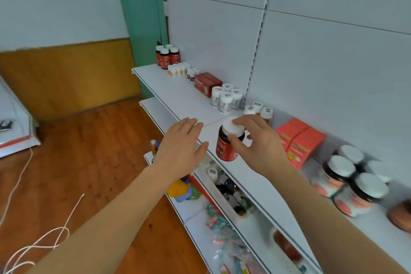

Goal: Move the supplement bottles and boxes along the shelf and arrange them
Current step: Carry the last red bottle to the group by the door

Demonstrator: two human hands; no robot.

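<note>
Two hands are out over the top shelf (178, 93) of a white store rack. Our right hand (260, 140) pinches the white cap of a dark red-labelled supplement bottle (229, 140), fingers over the top of the cap and thumb against its near side; the bottle stands upright on the shelf near the front edge. Our left hand (180, 147) hovers just beside the bottle on its left, palm down, fingers straight and spread, touching nothing that we can see.

Behind the held bottle, close to the back panel, stand three small white-capped bottles (259, 110), partly hidden by our right fingers. Further left along the shelf is a cluster of white bottles (225, 98), then a dark red box (206, 83) lying flat, then a row of small yellow-labelled bottles (176, 70), and at the far end four dark bottles with red labels (167, 55), which look like the one we hold. To the right of our right hand, two orange-red boxes (300, 140) stand side by side, and beyond them a group of larger white-capped jars with pink labels (351, 180), blurred at the edge of the view.

Below, the lower shelf (193, 213) holds a jumble of mixed packets and bottles, too blurred to name. On the wooden floor (89, 151) at left lies a loose white cord (44, 240).
</note>
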